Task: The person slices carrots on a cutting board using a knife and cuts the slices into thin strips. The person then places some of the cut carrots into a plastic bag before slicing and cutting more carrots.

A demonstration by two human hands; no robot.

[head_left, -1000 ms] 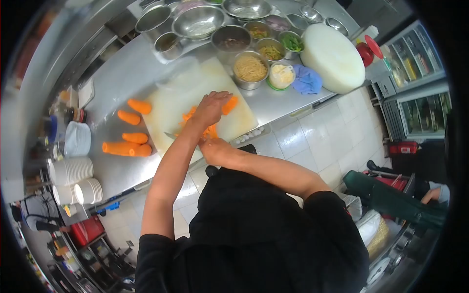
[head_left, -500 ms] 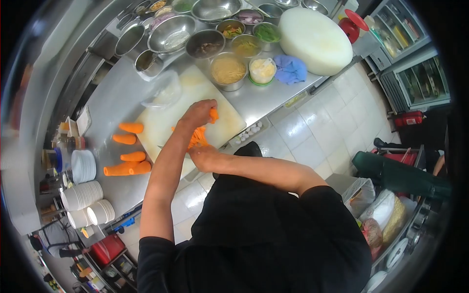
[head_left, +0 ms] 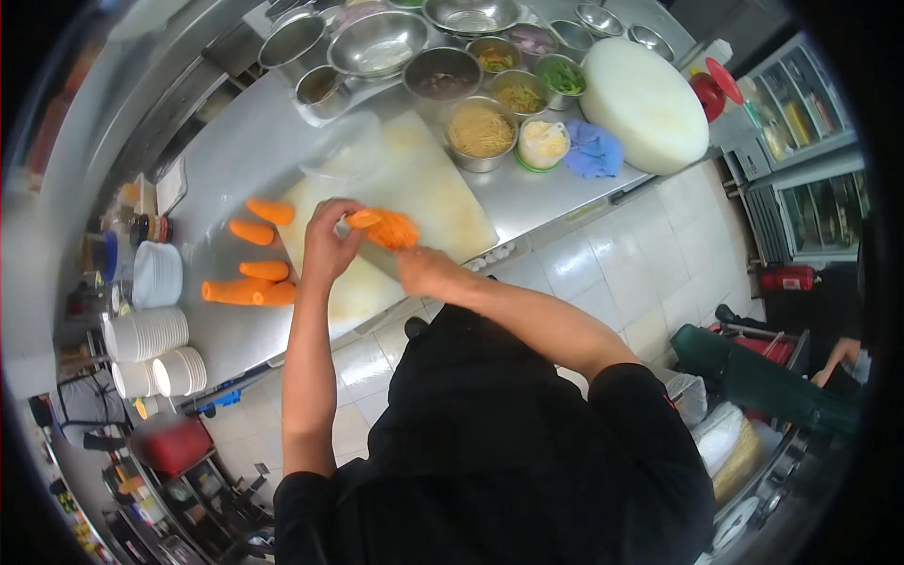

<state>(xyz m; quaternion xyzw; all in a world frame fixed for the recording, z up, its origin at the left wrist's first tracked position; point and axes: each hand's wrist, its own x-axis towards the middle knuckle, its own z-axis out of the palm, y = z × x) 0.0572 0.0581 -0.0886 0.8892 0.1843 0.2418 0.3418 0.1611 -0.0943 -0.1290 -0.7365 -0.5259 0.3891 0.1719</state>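
Note:
On the white cutting board [head_left: 452, 202] lies a heap of cut carrot [head_left: 394, 229]. My left hand [head_left: 330, 235] is at its left end, fingers curled against a carrot piece [head_left: 362, 218]. My right hand [head_left: 428, 272] is closed at the near side of the heap, around what appears to be a knife handle hidden in the fist. A greyish strip of knife blade [head_left: 380, 258] shows between the hands, partly covered by carrot. Several peeled carrots [head_left: 252, 233] rest on the steel counter left of the board.
Behind the board stand metal bowls, including one of pale shreds [head_left: 480, 130], and a tub [head_left: 543, 144]. A blue cloth [head_left: 593, 149] lies beside a thick round white block [head_left: 645, 105]. A clear plastic bag [head_left: 344, 151] overlaps the board. Stacked white bowls [head_left: 146, 334] stand at left.
My left hand has moved left, from the right of the carrot heap to its left end. My right hand has shifted right and farther up the board. The whole view has also shifted.

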